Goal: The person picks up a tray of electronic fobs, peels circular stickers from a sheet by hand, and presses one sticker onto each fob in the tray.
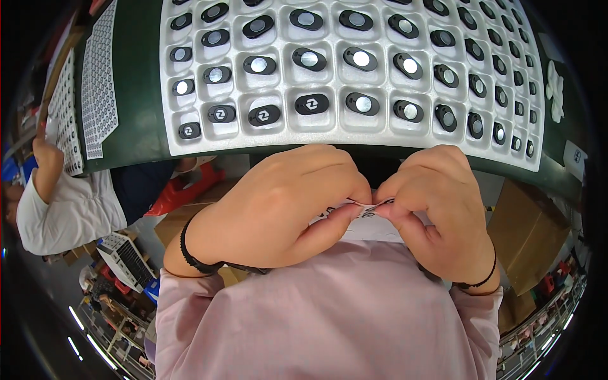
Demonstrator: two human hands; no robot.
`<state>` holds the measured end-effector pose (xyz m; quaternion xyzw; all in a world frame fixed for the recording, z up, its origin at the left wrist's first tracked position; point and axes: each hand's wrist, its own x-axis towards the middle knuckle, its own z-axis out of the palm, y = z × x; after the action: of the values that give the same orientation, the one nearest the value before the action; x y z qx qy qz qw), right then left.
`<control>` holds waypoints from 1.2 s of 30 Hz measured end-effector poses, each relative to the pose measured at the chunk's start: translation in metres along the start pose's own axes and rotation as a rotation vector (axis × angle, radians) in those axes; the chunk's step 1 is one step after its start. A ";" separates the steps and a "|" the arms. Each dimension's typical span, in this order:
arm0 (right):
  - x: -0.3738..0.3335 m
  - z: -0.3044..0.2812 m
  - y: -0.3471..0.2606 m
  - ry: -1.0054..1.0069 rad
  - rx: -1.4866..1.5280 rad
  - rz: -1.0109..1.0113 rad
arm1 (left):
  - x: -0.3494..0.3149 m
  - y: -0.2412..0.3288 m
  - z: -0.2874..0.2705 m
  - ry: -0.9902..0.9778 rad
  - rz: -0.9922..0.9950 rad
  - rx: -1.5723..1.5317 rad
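Close to my body, just below the tray's near edge, both hands pinch a small white sheet with black printed marks, which looks like a label sheet point(370, 231). My left hand point(272, 199) is closed, thumb and fingertips pressed on the sheet's left part. My right hand point(437, 206) pinches it a little to the right, and the sheet bends between them. Fingers hide much of it. Beyond lies a white compartment tray point(304, 139) holding black oval pieces; many show a silver round disc point(363, 104), while some in the nearest row bear a white emblem point(311, 104).
White sheets with rows of round marks point(99, 82) lie on the dark green table point(136, 95) at left. A person in a white sleeve point(69, 212) works beyond them. Crumpled white material point(555, 92) lies right of the tray. Cardboard boxes point(529, 234) stand below at right.
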<state>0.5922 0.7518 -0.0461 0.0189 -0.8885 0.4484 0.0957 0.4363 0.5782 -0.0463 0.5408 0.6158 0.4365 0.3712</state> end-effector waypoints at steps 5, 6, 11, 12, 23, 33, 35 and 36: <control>0.001 0.002 0.005 0.015 0.032 -0.060 | 0.001 -0.003 -0.001 -0.018 0.000 -0.069; 0.000 0.002 0.005 0.014 0.033 -0.061 | 0.001 -0.003 -0.001 -0.020 -0.023 -0.085; -0.002 0.004 0.006 0.043 -0.001 -0.075 | 0.000 0.000 -0.001 -0.032 -0.147 -0.148; -0.003 0.004 0.005 0.046 -0.010 -0.076 | 0.000 0.001 -0.001 -0.034 -0.186 -0.160; 0.003 0.004 -0.002 0.009 -0.150 -0.055 | -0.001 -0.005 0.000 0.029 -0.024 0.117; 0.038 -0.011 0.016 0.130 -0.113 0.036 | -0.001 -0.019 -0.002 0.161 0.262 0.638; 0.046 -0.005 0.023 0.139 -0.166 0.051 | 0.001 -0.026 0.000 0.220 0.313 0.778; 0.050 -0.002 0.025 0.124 -0.201 0.058 | 0.002 -0.029 0.000 0.248 0.340 0.846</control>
<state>0.5407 0.7706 -0.0557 -0.0442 -0.9215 0.3601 0.1390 0.4260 0.5796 -0.0730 0.6815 0.6820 0.2632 -0.0350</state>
